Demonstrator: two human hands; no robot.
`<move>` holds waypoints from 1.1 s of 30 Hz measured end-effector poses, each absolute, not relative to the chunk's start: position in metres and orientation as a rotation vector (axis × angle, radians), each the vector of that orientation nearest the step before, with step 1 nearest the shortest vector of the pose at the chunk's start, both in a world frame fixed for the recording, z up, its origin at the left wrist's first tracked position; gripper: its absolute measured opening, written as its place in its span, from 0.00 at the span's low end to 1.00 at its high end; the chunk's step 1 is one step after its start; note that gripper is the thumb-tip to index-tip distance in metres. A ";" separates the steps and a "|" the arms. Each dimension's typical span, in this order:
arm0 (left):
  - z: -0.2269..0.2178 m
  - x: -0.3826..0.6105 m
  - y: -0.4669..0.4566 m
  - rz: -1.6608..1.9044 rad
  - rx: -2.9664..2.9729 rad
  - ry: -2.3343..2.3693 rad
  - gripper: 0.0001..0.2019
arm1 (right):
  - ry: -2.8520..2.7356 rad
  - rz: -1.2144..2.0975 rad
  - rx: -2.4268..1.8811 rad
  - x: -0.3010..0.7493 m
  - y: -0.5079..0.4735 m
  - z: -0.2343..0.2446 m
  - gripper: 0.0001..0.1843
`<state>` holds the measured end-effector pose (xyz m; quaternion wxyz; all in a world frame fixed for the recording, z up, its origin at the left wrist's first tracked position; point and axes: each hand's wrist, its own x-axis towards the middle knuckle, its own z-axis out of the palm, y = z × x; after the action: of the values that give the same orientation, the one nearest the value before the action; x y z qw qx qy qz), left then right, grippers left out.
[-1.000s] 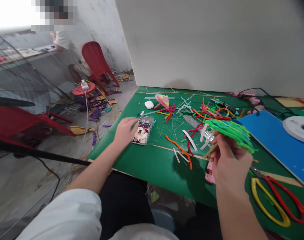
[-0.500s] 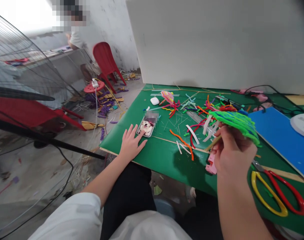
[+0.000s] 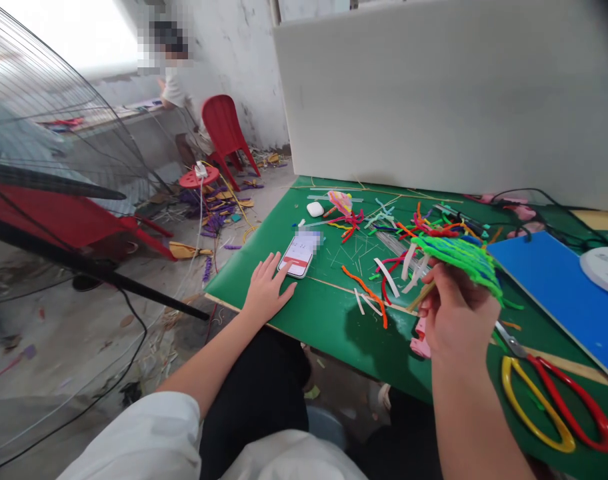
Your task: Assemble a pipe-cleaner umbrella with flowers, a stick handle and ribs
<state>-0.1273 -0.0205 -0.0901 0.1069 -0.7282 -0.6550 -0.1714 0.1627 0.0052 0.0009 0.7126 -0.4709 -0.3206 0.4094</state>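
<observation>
My left hand point(image 3: 267, 292) lies flat with its fingers spread, the index fingertip on the lower screen of a phone point(image 3: 298, 253). The phone shows a pale screen with a red bar. In my right hand point(image 3: 457, 323) is a green-and-blue pipe-cleaner umbrella point(image 3: 461, 261), held by its thin wooden stick point(image 3: 421, 296), dome tilted above the table. The palm hides part of the stick. Below it sits a pink plastic object point(image 3: 421, 339), partly covered by the wrist. Orange pipe cleaner point(image 3: 367, 293) and white strips point(image 3: 387, 277) lie between my hands.
Scissors point(image 3: 559, 400) with yellow and red handles lie at right, beside a blue board point(image 3: 549, 287) and white spool point(image 3: 604, 257). A pink-yellow piece point(image 3: 340, 201) and white case point(image 3: 315, 209) sit farther back. A fan point(image 3: 59, 113) stands left; a person point(image 3: 177, 87) is beyond.
The phone screen has gone from a dog picture to a pale page with a red bar. The view has shifted slightly; both hands keep about the same pose.
</observation>
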 end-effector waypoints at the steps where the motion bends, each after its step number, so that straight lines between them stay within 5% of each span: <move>1: -0.090 -0.128 -0.020 -0.512 -2.145 -1.930 0.23 | -0.708 0.910 -1.057 0.164 0.005 0.000 0.07; 13: -0.092 -0.117 -0.028 -0.898 -1.985 -1.932 0.15 | -0.816 1.163 -1.014 0.162 0.011 -0.013 0.08; 22: -0.088 -0.103 -0.005 -0.573 -2.051 -2.027 0.21 | -0.860 1.204 -1.036 0.159 0.011 -0.021 0.09; 33: -0.088 -0.109 0.004 -0.705 -2.038 -2.057 0.23 | -0.883 1.172 -1.045 0.162 0.010 -0.019 0.08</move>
<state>-0.1092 0.0036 -0.0880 0.0806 -0.6817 -0.6879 -0.2357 0.1615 0.0098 -0.0186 0.6210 -0.4547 -0.3840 0.5100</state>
